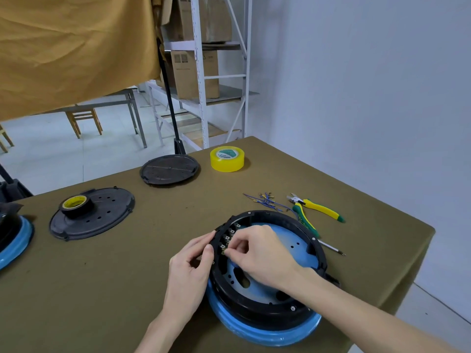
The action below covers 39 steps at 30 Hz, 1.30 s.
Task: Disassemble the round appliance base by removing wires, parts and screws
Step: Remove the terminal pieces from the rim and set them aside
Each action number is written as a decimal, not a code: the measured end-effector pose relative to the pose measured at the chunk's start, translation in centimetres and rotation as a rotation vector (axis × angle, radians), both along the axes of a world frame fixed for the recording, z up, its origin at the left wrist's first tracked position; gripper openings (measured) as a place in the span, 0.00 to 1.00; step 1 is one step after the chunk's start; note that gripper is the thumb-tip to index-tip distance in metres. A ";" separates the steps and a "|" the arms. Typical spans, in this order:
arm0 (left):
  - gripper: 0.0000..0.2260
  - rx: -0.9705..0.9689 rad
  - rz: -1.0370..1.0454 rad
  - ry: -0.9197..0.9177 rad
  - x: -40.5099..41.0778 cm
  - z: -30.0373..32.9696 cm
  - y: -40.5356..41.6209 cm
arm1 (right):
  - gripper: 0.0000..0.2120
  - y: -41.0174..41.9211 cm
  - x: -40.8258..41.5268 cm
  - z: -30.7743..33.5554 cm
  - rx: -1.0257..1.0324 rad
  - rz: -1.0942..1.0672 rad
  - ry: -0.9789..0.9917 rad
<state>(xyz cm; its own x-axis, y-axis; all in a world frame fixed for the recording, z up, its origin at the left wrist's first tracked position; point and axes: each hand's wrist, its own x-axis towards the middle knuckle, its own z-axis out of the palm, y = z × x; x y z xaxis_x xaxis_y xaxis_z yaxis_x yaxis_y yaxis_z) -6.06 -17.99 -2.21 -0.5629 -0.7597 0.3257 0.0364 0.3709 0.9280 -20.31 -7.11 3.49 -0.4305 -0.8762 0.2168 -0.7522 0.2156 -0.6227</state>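
Note:
The round appliance base (270, 312), a black ring with a blue floor and blue outer rim, lies open side up near the table's front. My left hand (191, 266) grips its left wall from outside, thumb on the rim. My right hand (262, 253) reaches inside and pinches a small metal terminal (223, 251) in the row of connectors (228, 236) on the inner left wall. A pile of removed blue wires (265, 200) lies behind the base.
Yellow-green cutters (313, 210) and a screwdriver (331, 248) lie right of the base. Two black round covers (102, 220) (169, 169), one carrying black tape (76, 205), sit to the left and back. A yellow tape roll (226, 159) stands behind. Another blue-rimmed base (12, 240) is at far left.

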 end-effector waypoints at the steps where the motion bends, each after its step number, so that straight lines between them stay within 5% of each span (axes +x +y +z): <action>1: 0.14 0.006 -0.005 0.002 0.0 0.0 0.0 | 0.07 0.1 -0.3 0.1 0.006 0.004 -0.030; 8: 0.14 0.031 -0.016 0.010 -0.1 0.1 -0.3 | 0.07 0.5 -1.0 0.6 0.001 0.093 -0.192; 12: 0.14 0.061 -0.026 0.018 -0.3 0.1 -0.3 | 0.06 0.3 -1.9 1.3 -0.129 0.022 -0.452; 17: 0.14 0.067 -0.021 0.015 -0.4 0.1 -0.3 | 0.12 0.2 -3.2 1.6 -0.051 -0.024 -0.778; 28: 0.14 0.073 -0.032 0.013 -0.4 0.4 -0.2 | 0.07 0.8 -4.7 3.5 0.154 0.165 -0.735; 34: 0.15 0.082 -0.039 0.024 -0.4 0.4 -0.2 | 0.07 0.0 -4.3 3.2 0.030 0.129 -0.668; 39: 0.14 0.077 -0.045 0.022 -0.3 0.3 -0.3 | 0.07 -0.2 -4.7 2.9 -0.174 0.041 -0.802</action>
<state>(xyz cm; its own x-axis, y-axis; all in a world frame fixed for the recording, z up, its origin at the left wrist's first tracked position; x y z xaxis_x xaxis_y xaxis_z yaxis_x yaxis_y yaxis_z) -6.39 -18.26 -1.88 -0.5907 -0.7569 0.2797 0.0720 0.2958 0.9525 -24.99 -7.27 6.34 -0.4806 -0.8769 -0.0090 -0.0700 0.0486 -0.9964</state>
